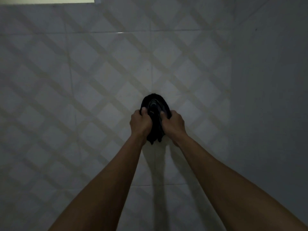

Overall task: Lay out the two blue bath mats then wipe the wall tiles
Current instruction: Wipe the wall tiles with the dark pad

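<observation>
A bunched dark cloth [156, 104] with faint grey stripes is pressed against the wall tiles [93, 77], which are pale with a diamond lattice pattern. My left hand [140, 122] grips the cloth's left side and my right hand [173, 122] grips its right side. Both arms reach straight forward. A tail of the cloth hangs down between my wrists. No bath mat is in view.
A plain side wall [270, 97] meets the tiled wall in a corner at the right. A bright window edge [46, 0] shows at the top left. The room is dim, and my arms cast shadows on the tiles below the cloth.
</observation>
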The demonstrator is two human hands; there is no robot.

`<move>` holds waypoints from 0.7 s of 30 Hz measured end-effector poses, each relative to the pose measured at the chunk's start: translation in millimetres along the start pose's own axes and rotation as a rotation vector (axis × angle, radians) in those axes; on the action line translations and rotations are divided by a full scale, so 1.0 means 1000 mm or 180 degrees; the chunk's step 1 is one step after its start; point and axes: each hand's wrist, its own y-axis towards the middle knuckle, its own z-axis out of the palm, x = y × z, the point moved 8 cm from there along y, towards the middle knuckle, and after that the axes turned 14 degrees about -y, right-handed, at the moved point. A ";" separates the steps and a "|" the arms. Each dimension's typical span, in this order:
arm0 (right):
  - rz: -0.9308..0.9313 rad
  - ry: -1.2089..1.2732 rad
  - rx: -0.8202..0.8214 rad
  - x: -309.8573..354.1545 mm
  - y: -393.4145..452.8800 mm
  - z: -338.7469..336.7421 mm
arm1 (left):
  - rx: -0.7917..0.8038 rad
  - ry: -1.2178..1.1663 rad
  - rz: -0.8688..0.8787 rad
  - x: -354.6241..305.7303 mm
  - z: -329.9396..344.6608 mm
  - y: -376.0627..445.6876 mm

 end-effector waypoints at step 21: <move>0.0246 0.0613 -0.0958 0.004 -0.077 0.017 | -0.0253 0.0224 0.0436 0.016 -0.065 -0.038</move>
